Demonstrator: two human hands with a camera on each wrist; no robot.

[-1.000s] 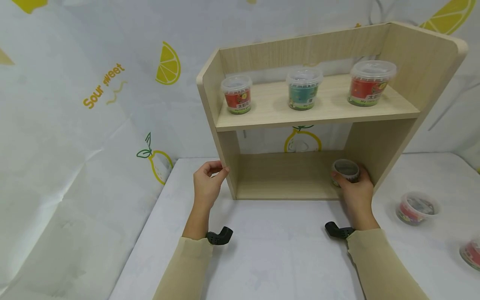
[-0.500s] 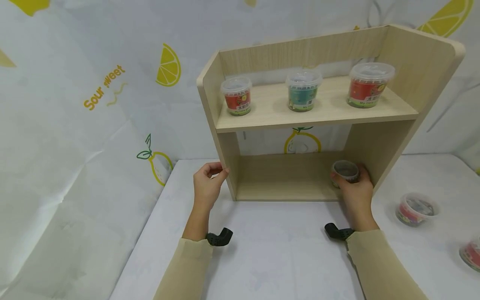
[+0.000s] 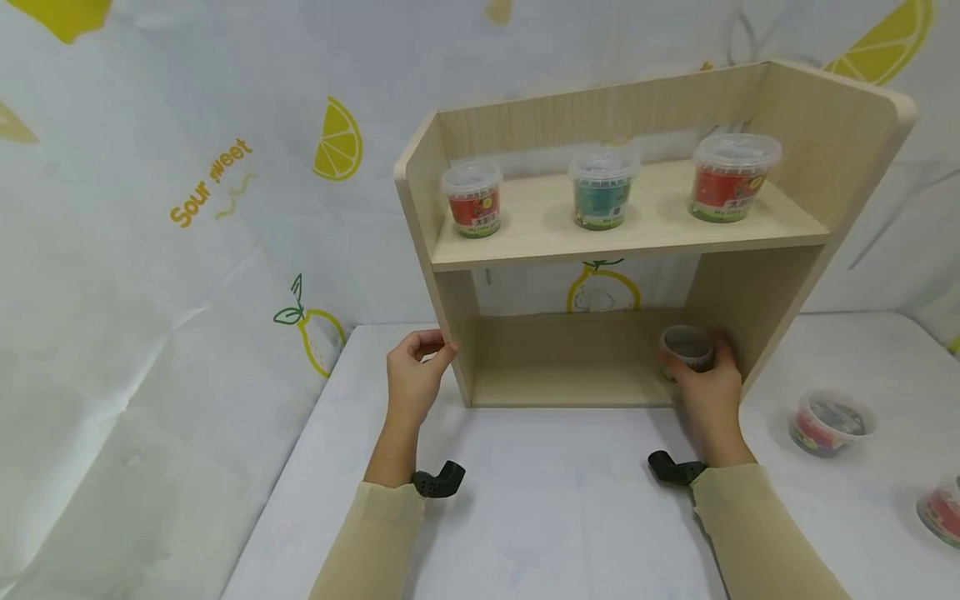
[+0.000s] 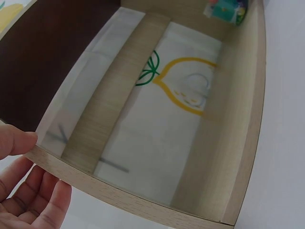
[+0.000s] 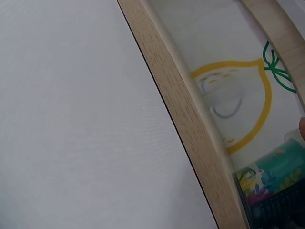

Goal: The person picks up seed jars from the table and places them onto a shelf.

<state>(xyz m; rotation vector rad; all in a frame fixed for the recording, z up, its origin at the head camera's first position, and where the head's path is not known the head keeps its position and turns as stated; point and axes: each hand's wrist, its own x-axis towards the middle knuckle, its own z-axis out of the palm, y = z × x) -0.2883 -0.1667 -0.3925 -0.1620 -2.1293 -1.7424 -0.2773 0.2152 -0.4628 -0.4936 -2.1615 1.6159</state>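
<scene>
A small light-wood shelf with two levels stands on the white table. At its left side panel, my left hand pinches the front edge between thumb and fingers; the left wrist view shows the thumb inside and the fingers outside. On the lower level, close to the right panel, my right hand grips a small plastic tub by its sides. Its teal, plant-printed label appears in the right wrist view. The tub stands upright, and part of it is hidden behind the hand.
On the upper level stand a red-labelled tub at left, a teal-labelled tub in the middle and another red-labelled tub at right. Two more tubs, one nearer the shelf and one at the frame edge, sit on the table to the right.
The head view has tilted slightly up, so the shelf and tubs sit lower in it. Both hands keep their hold and their places at the shelf.
</scene>
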